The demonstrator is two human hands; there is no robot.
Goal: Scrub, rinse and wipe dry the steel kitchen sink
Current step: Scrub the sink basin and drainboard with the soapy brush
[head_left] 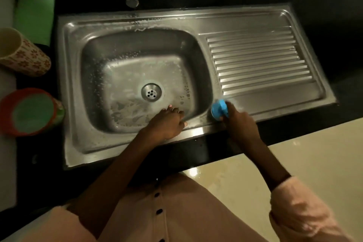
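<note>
The steel sink (125, 143) is set in the black counter (324, 17), its long axis running left to right: basin on the left, ribbed drainboard (259, 61) on the right. The left hand (169, 122) rests on the basin's near edge, fingers loosely bent into it, holding nothing. The right hand (238, 120) grips a blue scrubber (219, 109) on the near rim between basin and drainboard, so it is the nearer one to the drainboard, which looks unsoaped beyond it.
</note>
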